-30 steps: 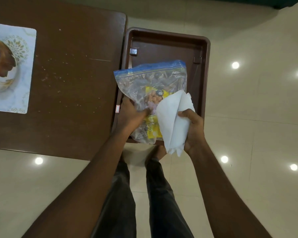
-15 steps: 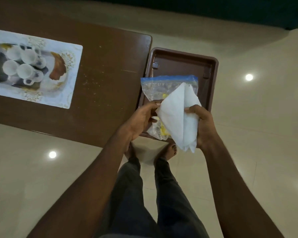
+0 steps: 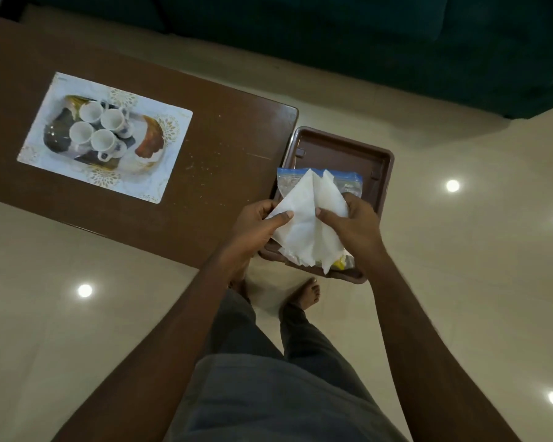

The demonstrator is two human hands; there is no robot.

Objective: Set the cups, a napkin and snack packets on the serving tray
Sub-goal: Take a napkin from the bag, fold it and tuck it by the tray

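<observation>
Both my hands hold a white napkin point(image 3: 304, 221) above a brown plastic tray point(image 3: 339, 148) beside the table's right end. My left hand point(image 3: 257, 226) pinches its left edge, my right hand point(image 3: 353, 224) grips its right side. Under the napkin lies a clear zip bag of snack packets point(image 3: 348, 185) with a blue seal, mostly hidden. On the table's left, a white patterned serving tray point(image 3: 160, 167) carries several white cups point(image 3: 101, 130).
The dark brown table point(image 3: 224, 154) fills the upper left. A dark green sofa point(image 3: 396, 43) runs along the top. Glossy beige floor point(image 3: 460, 266) surrounds the tray. My bare feet point(image 3: 302, 296) stand just below the brown tray.
My left hand has let go of the snack bag and taken the napkin's left edge. The bag now lies in the brown tray. The view has shifted, showing the cups.
</observation>
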